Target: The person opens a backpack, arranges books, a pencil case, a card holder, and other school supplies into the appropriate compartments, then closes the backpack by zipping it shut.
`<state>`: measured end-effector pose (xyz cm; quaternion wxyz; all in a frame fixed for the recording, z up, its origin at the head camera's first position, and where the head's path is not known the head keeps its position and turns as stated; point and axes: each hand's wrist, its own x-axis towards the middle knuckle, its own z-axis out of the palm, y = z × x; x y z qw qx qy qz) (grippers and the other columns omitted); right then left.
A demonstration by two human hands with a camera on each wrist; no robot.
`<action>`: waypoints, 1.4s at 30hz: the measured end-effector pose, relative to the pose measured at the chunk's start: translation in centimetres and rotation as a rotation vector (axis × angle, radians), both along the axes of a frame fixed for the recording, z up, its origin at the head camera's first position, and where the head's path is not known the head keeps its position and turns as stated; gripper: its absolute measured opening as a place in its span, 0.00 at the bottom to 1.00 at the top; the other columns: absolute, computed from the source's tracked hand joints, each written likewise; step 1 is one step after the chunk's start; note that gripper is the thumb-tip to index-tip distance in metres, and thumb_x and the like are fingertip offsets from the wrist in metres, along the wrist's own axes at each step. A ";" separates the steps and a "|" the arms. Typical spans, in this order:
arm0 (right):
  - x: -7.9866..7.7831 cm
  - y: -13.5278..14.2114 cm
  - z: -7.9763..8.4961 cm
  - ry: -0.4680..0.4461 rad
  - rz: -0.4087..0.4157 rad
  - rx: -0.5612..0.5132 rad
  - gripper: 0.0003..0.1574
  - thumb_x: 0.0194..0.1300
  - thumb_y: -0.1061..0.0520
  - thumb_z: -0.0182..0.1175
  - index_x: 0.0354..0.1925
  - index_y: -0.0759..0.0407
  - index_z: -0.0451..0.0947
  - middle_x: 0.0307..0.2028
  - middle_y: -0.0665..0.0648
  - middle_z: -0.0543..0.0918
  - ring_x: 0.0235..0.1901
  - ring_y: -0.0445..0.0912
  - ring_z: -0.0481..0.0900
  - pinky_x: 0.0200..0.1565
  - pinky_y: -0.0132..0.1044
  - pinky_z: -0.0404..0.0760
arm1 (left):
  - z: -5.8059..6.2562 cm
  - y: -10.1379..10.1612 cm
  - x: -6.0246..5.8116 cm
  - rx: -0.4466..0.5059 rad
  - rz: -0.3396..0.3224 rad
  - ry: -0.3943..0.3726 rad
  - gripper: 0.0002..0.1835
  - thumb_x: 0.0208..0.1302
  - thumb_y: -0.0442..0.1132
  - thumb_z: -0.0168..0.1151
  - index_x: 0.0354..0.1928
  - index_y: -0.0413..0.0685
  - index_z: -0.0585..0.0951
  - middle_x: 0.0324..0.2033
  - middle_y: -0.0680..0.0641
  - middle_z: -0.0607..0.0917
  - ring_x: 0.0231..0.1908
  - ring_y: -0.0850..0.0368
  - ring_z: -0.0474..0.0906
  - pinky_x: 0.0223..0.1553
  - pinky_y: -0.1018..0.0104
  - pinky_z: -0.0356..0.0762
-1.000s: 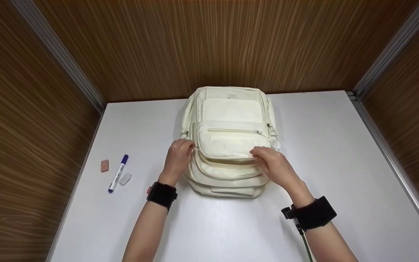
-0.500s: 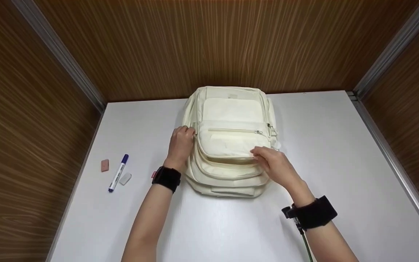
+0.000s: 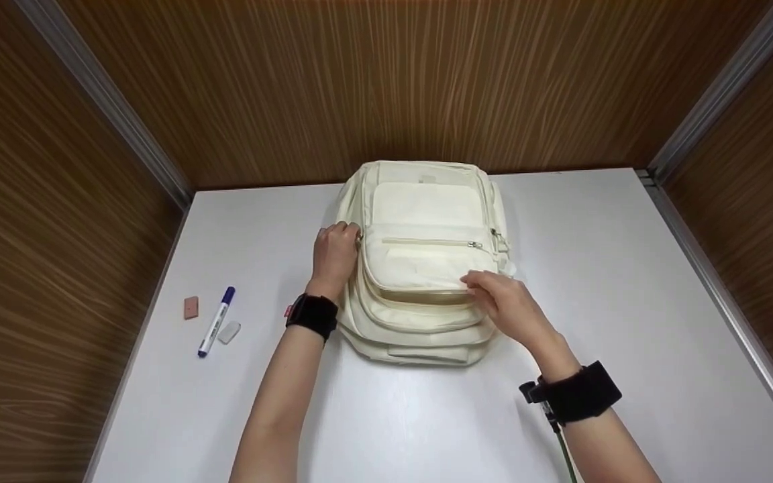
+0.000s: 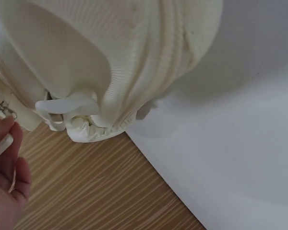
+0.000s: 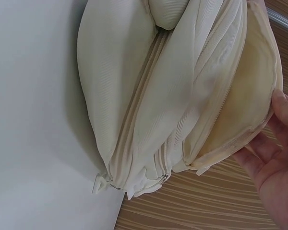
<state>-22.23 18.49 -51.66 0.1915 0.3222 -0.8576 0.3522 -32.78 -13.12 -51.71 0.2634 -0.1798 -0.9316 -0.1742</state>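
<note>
A cream backpack [image 3: 427, 204] lies on the white table, its front pocket unzipped and gaping at the lower edge. My left hand [image 3: 335, 253] is at the pocket's left side. In the left wrist view its thumb and fingers pinch a zipper pull [image 4: 3, 145] just below the metal slider [image 4: 5, 110]. My right hand [image 3: 510, 305] grips the lower right edge of the pocket flap [image 5: 273, 57], thumb on one side and fingers on the other. The right wrist view looks into the pocket's yellowish lining [image 5: 245, 91], between the flap and the bag's body.
Left of the backpack lie a pink eraser [image 3: 190, 307], a white marker with a blue cap [image 3: 215, 323] and a small white eraser-like block [image 3: 229, 333]. Wood-grain panels [image 3: 386, 87] enclose the table at the back and sides. A cable [image 3: 566, 453] hangs from the right wristband.
My left hand has slid up the pocket's left side, away from me, with the zipper pull. The right hand stays at the flap's edge.
</note>
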 end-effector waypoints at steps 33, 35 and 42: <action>-2.0 1.2 1.8 0.073 -0.074 -0.019 0.33 0.48 0.64 0.77 0.54 0.62 0.80 0.52 0.60 0.83 0.58 0.59 0.74 0.63 0.54 0.63 | 2.0 1.1 5.6 0.308 -0.343 -0.139 0.09 0.63 0.30 0.63 0.45 0.43 0.85 0.44 0.44 0.87 0.48 0.47 0.82 0.53 0.56 0.76; -2.9 1.4 1.4 0.036 -0.097 -0.024 0.32 0.49 0.67 0.75 0.55 0.62 0.80 0.53 0.60 0.82 0.59 0.59 0.74 0.65 0.53 0.62 | 2.1 1.1 5.6 0.326 -0.320 -0.144 0.10 0.62 0.29 0.63 0.44 0.42 0.85 0.43 0.44 0.87 0.47 0.47 0.83 0.51 0.55 0.77; -5.3 1.2 0.6 -0.112 -0.128 -0.111 0.20 0.54 0.73 0.69 0.46 0.62 0.85 0.45 0.59 0.86 0.50 0.57 0.81 0.56 0.52 0.74 | 1.9 1.1 5.7 0.405 -0.279 -0.156 0.12 0.59 0.24 0.59 0.42 0.41 0.85 0.40 0.46 0.88 0.42 0.50 0.84 0.45 0.57 0.79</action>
